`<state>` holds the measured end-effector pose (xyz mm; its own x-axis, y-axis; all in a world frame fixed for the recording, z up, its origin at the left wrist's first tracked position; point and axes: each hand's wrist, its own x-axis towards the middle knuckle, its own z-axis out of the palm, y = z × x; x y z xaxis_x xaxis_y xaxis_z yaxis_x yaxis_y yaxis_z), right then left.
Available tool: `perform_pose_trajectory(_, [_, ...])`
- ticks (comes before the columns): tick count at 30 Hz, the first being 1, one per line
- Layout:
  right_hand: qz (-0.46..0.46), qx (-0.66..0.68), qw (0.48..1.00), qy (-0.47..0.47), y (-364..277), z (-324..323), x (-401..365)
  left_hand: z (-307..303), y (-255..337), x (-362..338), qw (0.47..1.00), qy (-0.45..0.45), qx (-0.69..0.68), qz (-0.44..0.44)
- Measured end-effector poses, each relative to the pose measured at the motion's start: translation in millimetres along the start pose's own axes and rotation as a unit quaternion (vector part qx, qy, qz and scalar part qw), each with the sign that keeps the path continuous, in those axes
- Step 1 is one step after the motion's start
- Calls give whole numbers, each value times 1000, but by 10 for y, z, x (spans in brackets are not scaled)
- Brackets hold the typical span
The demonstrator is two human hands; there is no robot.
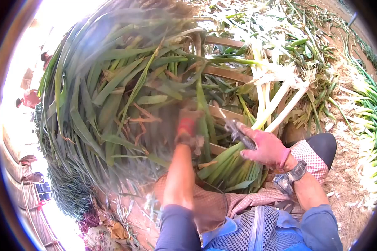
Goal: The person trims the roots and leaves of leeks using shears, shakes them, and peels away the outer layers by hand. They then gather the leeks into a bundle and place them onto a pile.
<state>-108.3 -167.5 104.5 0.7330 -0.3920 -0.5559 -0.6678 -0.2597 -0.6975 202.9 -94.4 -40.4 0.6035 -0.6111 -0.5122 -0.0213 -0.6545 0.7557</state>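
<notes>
My right hand, in a pink glove, is closed round the dark handle of a small tool whose thin tip points up and left. Under it lies a bunch of green onions, their white stalks and roots reaching to the upper right across wooden slats. My left hand, gloved with red at the wrist, is blurred at the edge of a large heap of long green leaves; its fingers and anything in them cannot be made out.
Loose trimmed leaves cover the ground at the top right. A row of green onions lies along the right edge. Another leafy pile stands at the lower left. Partly seen people are at the far left.
</notes>
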Motion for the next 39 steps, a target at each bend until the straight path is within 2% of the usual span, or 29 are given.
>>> perform_pose_trajectory(1, [-43, -10, 998, 48, 46, 68, 87, 27, -29, -39, 1000, 1, -1, -2])
perform_pose_trajectory(4, [-50, -8, 999, 12, 76, 116, 129, 193, -82, -222, 999, -10, 44, 10])
perform_pose_trajectory(6, [-54, -17, 998, 8, 57, 165, 159, 281, 23, -411, 980, 69, 180, 47])
perform_pose_trajectory(8, [-60, -38, 995, 76, 82, 228, 236, 336, 4, -447, 979, 84, 178, 58])
perform_pose_trajectory(11, [-56, -38, 997, 46, 52, 207, 226, 413, -67, -392, 987, 67, 133, 59])
perform_pose_trajectory(12, [-62, -31, 997, 23, 43, 214, 217, 447, -155, -287, 986, 88, 126, 68])
perform_pose_trajectory(14, [-37, -60, 997, 33, -22, 192, 279, 451, -104, -267, 984, 107, 116, 80])
perform_pose_trajectory(16, [-14, -88, 995, 41, -47, 178, 307, 419, -96, -261, 994, 53, 91, 10])
perform_pose_trajectory(20, [-27, -84, 996, 6, -96, 166, 314, 438, -160, -223, 995, 47, 75, 37])
perform_pose_trajectory(23, [12, -101, 994, 28, -110, 112, 500, 471, -73, -224, 989, 87, 115, 44])
perform_pose_trajectory(25, [5, -101, 993, 59, -107, 51, 667, 468, -10, -247, 991, 61, 122, 5])
perform_pose_trajectory(28, [-26, -130, 988, 83, -84, -45, 885, 469, 20, -272, 994, 56, 92, 14])
perform_pose_trajectory(32, [16, -139, 986, 91, -230, -262, 1153, 477, -11, -262, 996, 55, 74, 20])
perform_pose_trajectory(36, [-6, -161, 978, 129, -240, -416, 1534, 497, -43, -245, 996, 49, 70, 16])
perform_pose_trajectory(39, [14, -155, 979, 130, -420, -568, 1774, 492, -33, -298, 998, 39, 47, 13])
